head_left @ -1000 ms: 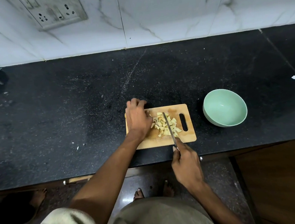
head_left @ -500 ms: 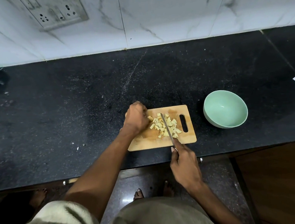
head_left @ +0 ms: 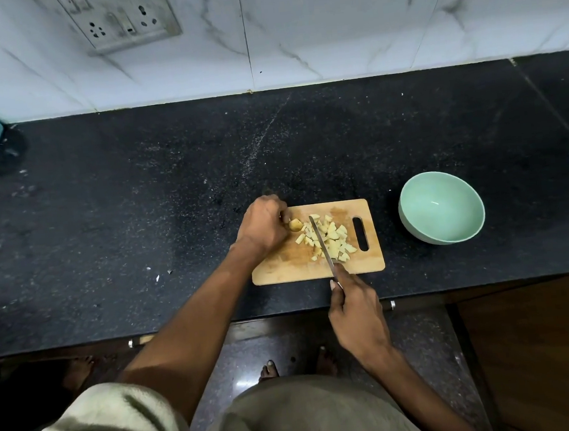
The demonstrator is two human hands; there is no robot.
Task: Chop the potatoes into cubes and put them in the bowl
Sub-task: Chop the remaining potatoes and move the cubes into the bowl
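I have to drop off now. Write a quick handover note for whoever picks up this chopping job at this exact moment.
Left hand: fingers curled on a potato piece at the board's left end.
Right hand: grips the knife, blade lying across the cube pile.
Potato cubes: heaped mid cutting board.
Bowl: right of the board, nothing in it.
Done: most of the potato is cubed.
Left: cut the held piece, then move all cubes into the bowl.

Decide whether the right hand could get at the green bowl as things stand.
Probably yes: the bowl stands just right of the cutting board with bare counter between, but the right hand grips the knife, so it isn't free.
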